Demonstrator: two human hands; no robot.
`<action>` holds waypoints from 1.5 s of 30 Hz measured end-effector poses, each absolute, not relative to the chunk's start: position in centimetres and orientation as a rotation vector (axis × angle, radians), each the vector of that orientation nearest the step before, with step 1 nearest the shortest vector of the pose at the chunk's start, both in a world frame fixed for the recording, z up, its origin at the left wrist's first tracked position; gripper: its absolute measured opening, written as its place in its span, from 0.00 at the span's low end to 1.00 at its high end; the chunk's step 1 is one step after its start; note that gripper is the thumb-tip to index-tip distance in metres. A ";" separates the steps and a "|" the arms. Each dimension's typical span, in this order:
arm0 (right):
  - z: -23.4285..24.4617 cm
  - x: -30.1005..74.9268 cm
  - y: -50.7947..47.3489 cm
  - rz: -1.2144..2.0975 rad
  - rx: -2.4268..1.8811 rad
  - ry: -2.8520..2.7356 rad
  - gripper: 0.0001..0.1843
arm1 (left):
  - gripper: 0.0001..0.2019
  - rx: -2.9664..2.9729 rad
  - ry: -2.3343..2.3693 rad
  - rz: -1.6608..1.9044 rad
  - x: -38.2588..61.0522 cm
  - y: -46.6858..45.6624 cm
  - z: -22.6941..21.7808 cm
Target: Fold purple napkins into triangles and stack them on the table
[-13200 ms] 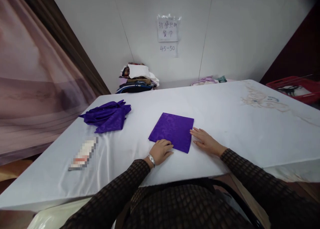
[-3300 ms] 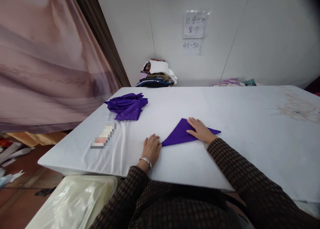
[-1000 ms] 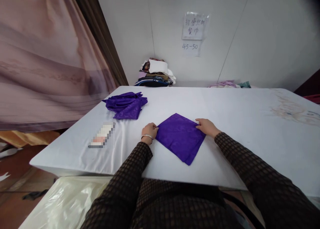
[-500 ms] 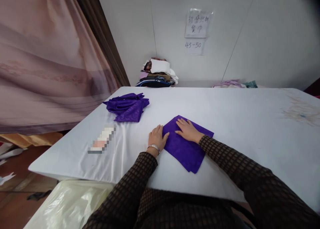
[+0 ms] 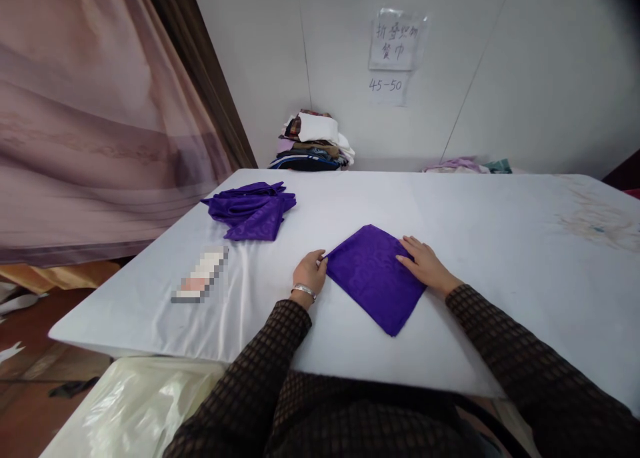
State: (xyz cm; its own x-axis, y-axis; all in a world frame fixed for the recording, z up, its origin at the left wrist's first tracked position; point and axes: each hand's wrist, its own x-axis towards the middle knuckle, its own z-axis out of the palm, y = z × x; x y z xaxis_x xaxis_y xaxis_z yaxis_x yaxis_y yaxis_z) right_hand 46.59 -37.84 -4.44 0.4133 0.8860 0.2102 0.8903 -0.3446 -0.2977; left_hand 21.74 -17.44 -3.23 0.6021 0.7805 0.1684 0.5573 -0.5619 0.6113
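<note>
A purple cloth napkin (image 5: 375,278), folded into a diamond shape, lies flat on the white-covered table in front of me. At its left corner my left hand (image 5: 310,271), with a silver bracelet at the wrist, pinches the fabric between thumb and fingers. My right hand (image 5: 423,263) rests with fingers stretched out on the napkin's upper right edge. Farther back on the left sits a loose heap of purple napkins (image 5: 253,208), crumpled over one another.
A blurred-out flat object (image 5: 201,276) lies on the table (image 5: 500,231) at left. Behind the table's far edge are a stack of folded clothes (image 5: 315,143) and a few cloths (image 5: 465,165). A pinkish curtain (image 5: 100,131) hangs at left; a plastic-covered surface (image 5: 145,405) stands below.
My right hand has slid right across the napkin to its right edge. The napkin's lower corners now line up in one point. My left fingers have closed on the left corner.
</note>
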 end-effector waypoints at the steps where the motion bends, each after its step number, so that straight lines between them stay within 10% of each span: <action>1: -4.5 46.6 -38.2 -0.034 -2.299 -1.510 0.28 | 0.14 2.274 1.057 0.607 21.8 -17.4 -3.2; 22: -3.0 44.3 -41.1 -0.193 -1.959 -1.279 0.18 | 0.16 1.349 1.023 0.646 23.0 -17.4 -1.0; 30: -0.7 33.7 -39.3 0.071 -2.107 -1.771 0.33 | 0.16 1.265 0.959 0.636 24.6 -17.3 1.6; 45: -1.2 31.7 -42.3 0.039 -2.280 -1.849 0.15 | 0.13 1.204 1.086 0.563 23.1 -16.6 -1.3</action>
